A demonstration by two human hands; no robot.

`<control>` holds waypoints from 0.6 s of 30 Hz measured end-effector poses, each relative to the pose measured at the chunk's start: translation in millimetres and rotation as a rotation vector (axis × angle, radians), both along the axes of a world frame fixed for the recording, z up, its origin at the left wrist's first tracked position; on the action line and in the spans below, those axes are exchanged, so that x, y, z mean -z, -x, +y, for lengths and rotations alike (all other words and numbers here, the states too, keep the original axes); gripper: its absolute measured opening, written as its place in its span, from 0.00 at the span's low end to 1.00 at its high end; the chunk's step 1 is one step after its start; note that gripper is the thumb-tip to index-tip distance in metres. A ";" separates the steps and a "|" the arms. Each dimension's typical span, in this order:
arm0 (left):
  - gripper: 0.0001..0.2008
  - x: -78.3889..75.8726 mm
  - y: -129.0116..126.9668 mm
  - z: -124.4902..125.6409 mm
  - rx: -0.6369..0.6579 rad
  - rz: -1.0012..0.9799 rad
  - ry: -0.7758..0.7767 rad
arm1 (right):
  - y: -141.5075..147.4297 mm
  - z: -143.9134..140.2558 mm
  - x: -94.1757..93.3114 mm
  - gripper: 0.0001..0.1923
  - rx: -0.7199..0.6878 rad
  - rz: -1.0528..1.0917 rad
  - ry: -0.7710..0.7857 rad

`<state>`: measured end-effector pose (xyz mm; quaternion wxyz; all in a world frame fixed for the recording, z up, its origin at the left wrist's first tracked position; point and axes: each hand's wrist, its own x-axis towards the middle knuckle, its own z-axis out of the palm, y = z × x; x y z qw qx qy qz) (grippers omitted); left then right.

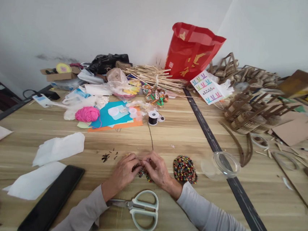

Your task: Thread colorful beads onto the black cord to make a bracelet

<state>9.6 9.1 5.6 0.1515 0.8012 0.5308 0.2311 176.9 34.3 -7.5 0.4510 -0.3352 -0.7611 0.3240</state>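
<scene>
My left hand (125, 171) and my right hand (157, 169) meet over the table, fingertips pinched close together. A thin black cord (151, 136) runs from a white spool (153, 118) down to my right fingers, which grip it. My left fingers pinch at the same spot, where the cord's end is too small to make out. Just below the fingers lies a small bunch of multicoloured beads (144, 174), partly covered by my hands. Right of my right hand sits a coiled pile of bead strings (185, 169). Scissors (142, 209) with pale handles lie in front of my wrists.
Short black cord scraps (105, 157) lie left of my hands. A black case (53, 200) and white paper (59, 149) are further left. Pink yarn (87, 114), a red bag (192, 52) and small woven baskets (247, 121) stand behind. A clear round container (226, 164) is at right.
</scene>
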 end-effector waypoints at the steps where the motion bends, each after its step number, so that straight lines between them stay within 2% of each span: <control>1: 0.06 -0.2 -0.2 0.1 -0.001 -0.008 -0.002 | -0.1 0.0 -0.3 0.07 -0.002 0.000 -0.001; 5: 0.05 -2.4 -0.4 0.7 -0.002 -0.080 -0.005 | -0.1 0.2 -1.1 0.07 0.005 -0.005 -0.010; 10: 0.04 -5.9 4.9 1.4 -0.064 -0.326 -0.004 | -0.3 0.8 0.7 0.06 -0.005 0.004 -0.023; 18: 0.05 -6.0 21.1 -1.9 -0.185 -0.679 0.292 | -2.5 -1.3 -3.2 0.06 -0.068 -0.055 -0.113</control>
